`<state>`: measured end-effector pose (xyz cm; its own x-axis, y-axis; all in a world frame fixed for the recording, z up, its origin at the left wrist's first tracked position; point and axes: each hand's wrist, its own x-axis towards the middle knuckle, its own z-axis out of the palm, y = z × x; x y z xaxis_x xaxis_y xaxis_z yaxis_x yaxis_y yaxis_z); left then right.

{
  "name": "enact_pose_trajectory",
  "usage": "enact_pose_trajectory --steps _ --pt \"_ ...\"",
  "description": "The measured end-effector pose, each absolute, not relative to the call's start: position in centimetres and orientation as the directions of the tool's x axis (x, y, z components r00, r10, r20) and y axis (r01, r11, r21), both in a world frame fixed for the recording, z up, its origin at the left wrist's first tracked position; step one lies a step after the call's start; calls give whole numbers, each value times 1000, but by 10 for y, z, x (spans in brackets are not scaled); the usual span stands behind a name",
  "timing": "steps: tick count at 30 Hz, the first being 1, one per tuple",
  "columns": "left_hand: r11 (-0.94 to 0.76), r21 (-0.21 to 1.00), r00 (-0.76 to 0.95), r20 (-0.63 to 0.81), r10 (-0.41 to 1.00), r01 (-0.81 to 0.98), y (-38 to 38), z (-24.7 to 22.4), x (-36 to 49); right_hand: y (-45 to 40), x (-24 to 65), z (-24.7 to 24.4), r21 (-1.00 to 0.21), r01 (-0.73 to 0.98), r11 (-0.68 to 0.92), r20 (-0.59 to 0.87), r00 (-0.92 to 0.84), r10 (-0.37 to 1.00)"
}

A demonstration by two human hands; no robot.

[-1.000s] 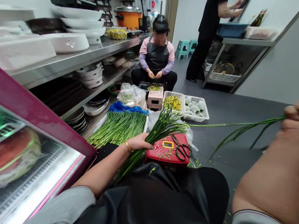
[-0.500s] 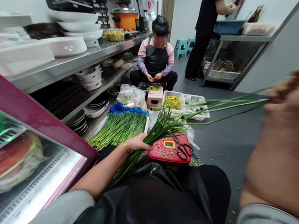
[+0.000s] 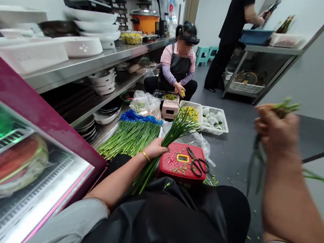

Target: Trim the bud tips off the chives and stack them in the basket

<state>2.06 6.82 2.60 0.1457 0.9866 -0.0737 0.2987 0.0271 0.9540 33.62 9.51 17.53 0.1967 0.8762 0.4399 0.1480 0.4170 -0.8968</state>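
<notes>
My left hand (image 3: 155,149), with a gold band at the wrist, is closed round a bunch of flowering chives (image 3: 177,129); their buds point up and away, the cut ends toward my lap. Raised at the right, my right hand (image 3: 279,130) grips several chive stems (image 3: 287,107), budded tops showing above the fist. Motion blurs their trailing ends. Below the bunch, black-handled scissors (image 3: 199,167) rest on a red lidded box (image 3: 171,161) strewn with green bits. A pile of chives (image 3: 132,137) lies on blue plastic to the left.
A co-worker (image 3: 179,63) sits facing me behind a pink box (image 3: 169,109). White baskets hold yellow flowers (image 3: 190,112) and net-wrapped produce (image 3: 212,118). Steel shelving (image 3: 142,48) and a glass-fronted case (image 3: 82,174) flank my left. Another person (image 3: 233,35) stands behind.
My right hand has swung in from the far right, and its stems no longer stretch toward the bunch. My left hand keeps its hold. The seated co-worker's hands have shifted toward the yellow flowers.
</notes>
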Motion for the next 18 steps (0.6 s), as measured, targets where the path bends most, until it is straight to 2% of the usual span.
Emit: enact_pose_trajectory --steps 3,8,11,13,15,18 --pt "4 938 167 -65 984 347 65 25 23 96 294 149 -970 73 232 239 117 964" --pt "-42 909 198 -46 979 416 56 27 27 103 240 116 -955 106 278 279 -10 960" --pt "-78 900 247 -34 969 428 52 28 30 108 220 110 -958 59 282 282 -6 959" --pt "-100 893 271 -25 962 439 51 28 31 112 218 113 -953 -2 302 301 86 950" --pt "-109 886 286 -28 958 451 52 28 29 118 233 127 -919 -97 382 346 263 900" --pt "-102 868 297 -54 953 485 55 26 22 122 299 166 -768 -218 602 420 539 730"
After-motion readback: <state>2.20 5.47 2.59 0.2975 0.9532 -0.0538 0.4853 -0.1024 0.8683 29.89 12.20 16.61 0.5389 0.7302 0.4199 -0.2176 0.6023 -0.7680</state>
